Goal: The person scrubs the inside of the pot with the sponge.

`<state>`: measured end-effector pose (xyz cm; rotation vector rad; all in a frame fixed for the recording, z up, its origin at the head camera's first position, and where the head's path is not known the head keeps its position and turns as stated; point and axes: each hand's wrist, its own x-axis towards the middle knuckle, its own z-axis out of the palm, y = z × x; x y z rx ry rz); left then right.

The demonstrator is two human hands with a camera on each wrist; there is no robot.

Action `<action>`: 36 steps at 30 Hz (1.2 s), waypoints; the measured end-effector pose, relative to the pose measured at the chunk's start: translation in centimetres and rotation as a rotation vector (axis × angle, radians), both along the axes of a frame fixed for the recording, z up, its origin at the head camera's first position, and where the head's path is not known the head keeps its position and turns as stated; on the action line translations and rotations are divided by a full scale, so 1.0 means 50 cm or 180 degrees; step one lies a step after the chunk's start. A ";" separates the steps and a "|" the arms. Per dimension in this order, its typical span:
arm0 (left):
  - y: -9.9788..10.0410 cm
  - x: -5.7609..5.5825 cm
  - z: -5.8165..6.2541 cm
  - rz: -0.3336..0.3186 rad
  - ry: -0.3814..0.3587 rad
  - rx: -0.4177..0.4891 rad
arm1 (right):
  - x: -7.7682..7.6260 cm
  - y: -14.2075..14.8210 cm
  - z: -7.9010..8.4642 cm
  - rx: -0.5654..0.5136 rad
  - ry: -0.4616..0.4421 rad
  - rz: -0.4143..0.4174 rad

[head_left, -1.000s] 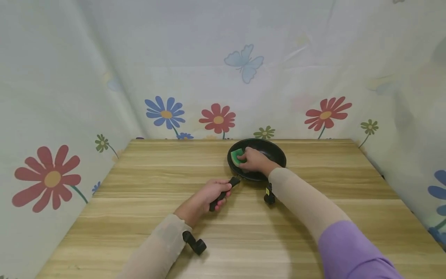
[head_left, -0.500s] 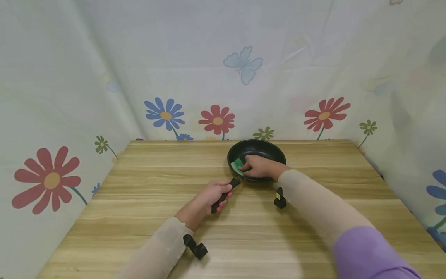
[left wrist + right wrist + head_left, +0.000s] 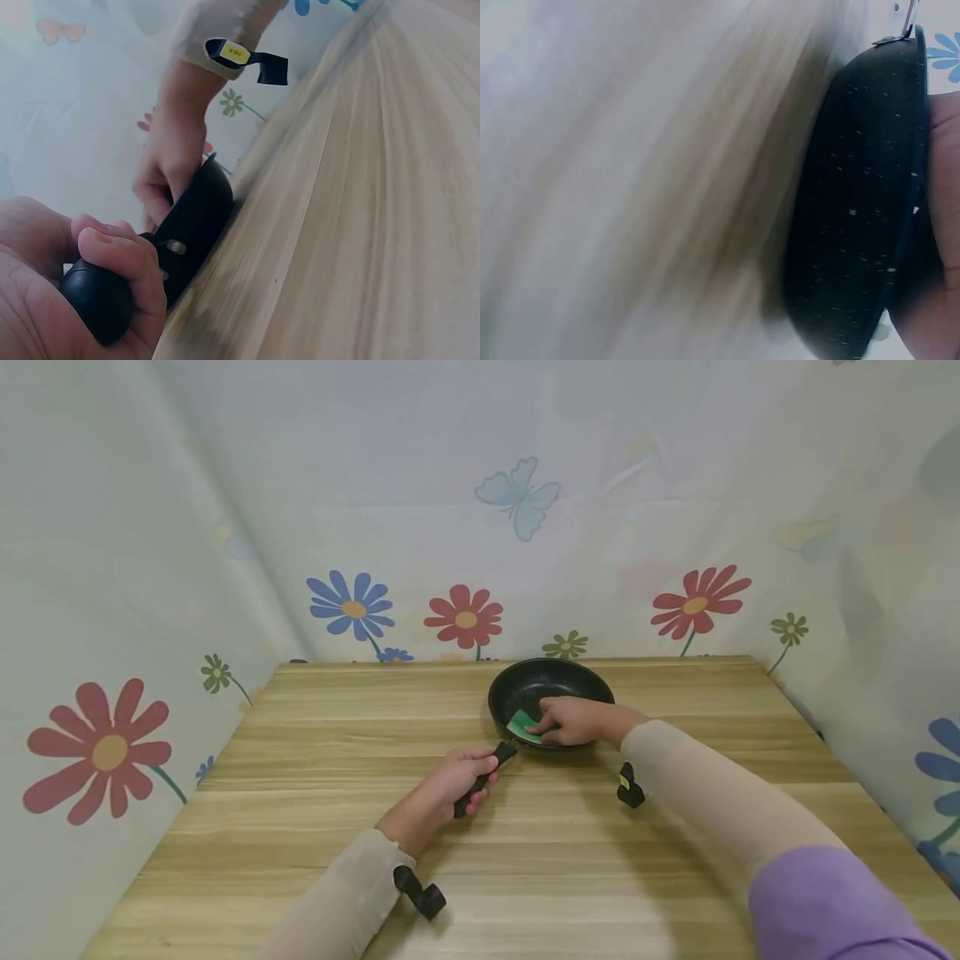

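A green sponge (image 3: 523, 726) lies inside a black frying pan (image 3: 551, 676), against its near left part, close to where the handle joins. The right hand (image 3: 576, 720) reaches into the pan from the right, and the sponge sits just left of it, its right end pinched by the bent fingers and partly covered by them. The left hand (image 3: 456, 778), near and left of the pan, has its fingers wrapped round the black pan handle (image 3: 506, 751), with the thumb along the top. The left hand is well apart from the sponge. The pan rests upright near the far edge of a wood-grain table (image 3: 337, 727), before a flower-printed cloth (image 3: 420, 527). A black wrist mount (image 3: 420, 893) sits on the left sleeve (image 3: 337, 893).
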<state>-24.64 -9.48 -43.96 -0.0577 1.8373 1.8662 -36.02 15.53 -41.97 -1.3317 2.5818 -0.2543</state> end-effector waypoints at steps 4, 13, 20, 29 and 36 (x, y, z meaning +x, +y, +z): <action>-0.009 -0.005 0.000 -0.0094 -0.0026 -0.0041 | 0.002 -0.001 -0.006 -0.0223 -0.0079 -0.0010; -0.023 -0.021 0.006 -0.0186 0.0011 -0.0107 | -0.024 -0.059 -0.010 -0.0167 0.0328 -0.0312; -0.026 -0.026 0.001 -0.0270 0.0057 -0.0148 | -0.051 -0.105 -0.013 0.0211 0.0732 -0.0888; -0.010 -0.010 -0.002 -0.0244 0.0100 -0.0155 | -0.081 -0.086 -0.014 0.0578 0.0714 -0.1422; 0.003 0.000 -0.004 -0.0108 0.0191 -0.0240 | -0.094 -0.042 -0.023 0.0761 0.0743 -0.1703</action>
